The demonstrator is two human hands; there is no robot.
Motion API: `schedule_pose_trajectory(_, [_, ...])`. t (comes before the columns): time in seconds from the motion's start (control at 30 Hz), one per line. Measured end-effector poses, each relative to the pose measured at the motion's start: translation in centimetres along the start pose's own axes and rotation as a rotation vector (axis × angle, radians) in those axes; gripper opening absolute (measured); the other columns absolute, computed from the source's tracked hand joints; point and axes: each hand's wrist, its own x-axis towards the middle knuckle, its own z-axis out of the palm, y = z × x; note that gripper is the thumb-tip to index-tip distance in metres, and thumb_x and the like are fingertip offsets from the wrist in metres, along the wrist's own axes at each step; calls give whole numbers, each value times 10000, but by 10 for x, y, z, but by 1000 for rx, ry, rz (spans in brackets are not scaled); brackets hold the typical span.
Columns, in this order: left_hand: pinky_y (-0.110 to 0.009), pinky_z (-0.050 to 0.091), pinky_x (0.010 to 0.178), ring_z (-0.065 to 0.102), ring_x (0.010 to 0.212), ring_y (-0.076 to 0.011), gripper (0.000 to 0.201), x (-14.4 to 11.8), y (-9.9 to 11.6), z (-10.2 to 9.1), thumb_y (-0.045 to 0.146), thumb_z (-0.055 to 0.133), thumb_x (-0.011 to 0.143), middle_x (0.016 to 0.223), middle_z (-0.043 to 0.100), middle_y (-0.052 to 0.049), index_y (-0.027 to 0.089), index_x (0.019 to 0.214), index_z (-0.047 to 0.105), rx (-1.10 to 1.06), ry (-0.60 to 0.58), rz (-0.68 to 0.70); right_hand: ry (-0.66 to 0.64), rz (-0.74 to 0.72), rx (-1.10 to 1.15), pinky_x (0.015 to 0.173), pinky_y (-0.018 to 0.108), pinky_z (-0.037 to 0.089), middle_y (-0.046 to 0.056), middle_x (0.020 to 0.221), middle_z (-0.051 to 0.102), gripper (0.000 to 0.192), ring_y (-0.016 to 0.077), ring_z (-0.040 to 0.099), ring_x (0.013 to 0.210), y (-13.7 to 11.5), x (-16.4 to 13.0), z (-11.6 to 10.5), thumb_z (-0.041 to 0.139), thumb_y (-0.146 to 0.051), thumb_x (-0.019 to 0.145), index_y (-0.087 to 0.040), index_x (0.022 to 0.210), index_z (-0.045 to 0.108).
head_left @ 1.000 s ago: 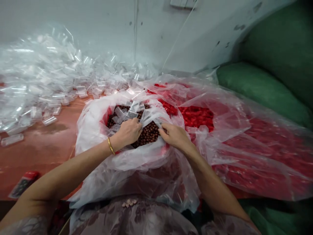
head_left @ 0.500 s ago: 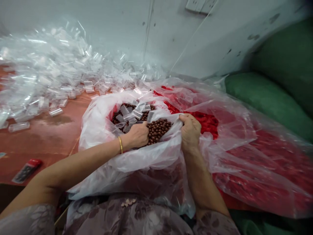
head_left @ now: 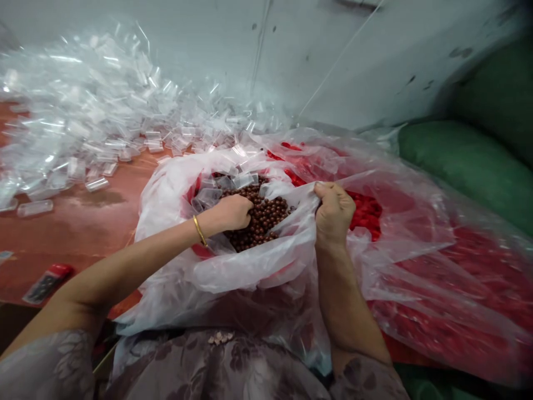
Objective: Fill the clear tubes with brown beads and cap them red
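A white translucent plastic bag [head_left: 162, 200] stands wide-mouthed in front of me, holding many small round brown beads [head_left: 266, 216]. Several clear plastic tubes [head_left: 245, 179] lie on the beads toward the far left side of the mouth. My right hand [head_left: 335, 210] pinches the bag's right rim and holds it up. Over the beads inside the mouth, my left hand [head_left: 235, 213] is closed with its fingers curled downward; whatever it grips is hidden. A gold bangle [head_left: 199, 230] circles the left wrist.
A large heap of clear tubes [head_left: 95, 105] covers the table's [head_left: 83, 233] back left. A filled tube with a red cap [head_left: 48, 283] lies at front left. To the right spreads a clear bag of red pieces [head_left: 466, 266], beside green sacks [head_left: 458, 161]. A wall rises behind.
My left hand has moved slightly left and up, and more beads show below it. The tubes in the bag have shifted toward the back. My right hand has drawn the rim slightly right and up.
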Motion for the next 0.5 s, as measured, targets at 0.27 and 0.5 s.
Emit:
schedule_pose_trajectory(0.27, [-386,487,780,616,948,-276,412,-9,21,-4,386,466,866,1033,650,-136,170,1188,604,193,172,258,-120,-19,-89,508,248,317,-54,524,412,209,88,341,499,2,-8,2,547,-381,674,-203,569,512])
schedule_pose_trajectory(0.5, [-394,458,771,557,991,-288,308,12,12,18,335,508,825,1058,585,-150,183,1019,692,206,166,254,87,-131,-84,485,237,335,-45,545,357,245,100,385,515,8,24,-2,467,-371,781,-209,596,467])
